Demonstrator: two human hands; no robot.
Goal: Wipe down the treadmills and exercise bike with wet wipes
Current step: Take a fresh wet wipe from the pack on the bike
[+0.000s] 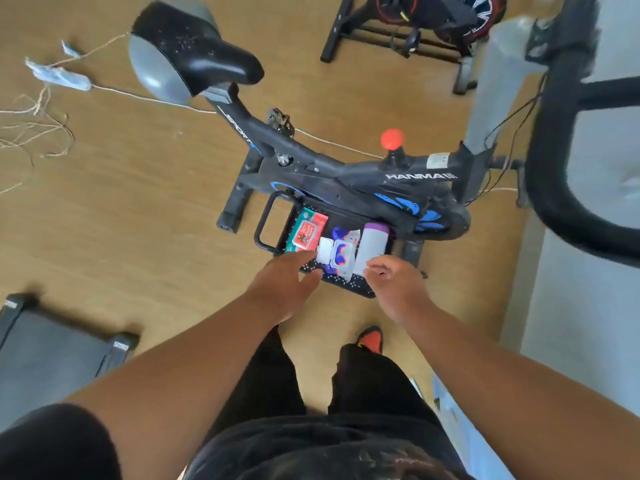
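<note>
Wipes sit in a black basket (270, 216) on the floor against the near side of the exercise bike (346, 174). In it lie a red and green wipe pack (306, 230) at nine o'clock, a white pack with a flip lid (341, 256) in the middle, and a purple-capped bottle (374, 242) at three o'clock. A treadmill (52, 348) shows its end at the lower left.

Both arms reach down over the basket. The left hand (287, 285) has its fingers straight and slightly spread, tips over the white pack's near edge; whether they touch it I cannot tell. The right hand (394, 285) has its fingers loosely curled, holding nothing, just beside the bottle's base.

Trouble, as I judge it, would come from the crowding. The packs and bottle lie touching, so a hasty pull on the white pack could drag the bottle out or tip it. Pulling a wipe one-handed might lift the whole pack. Loose cord (34, 133) trails across the floor at ten o'clock, a tripping risk.
</note>
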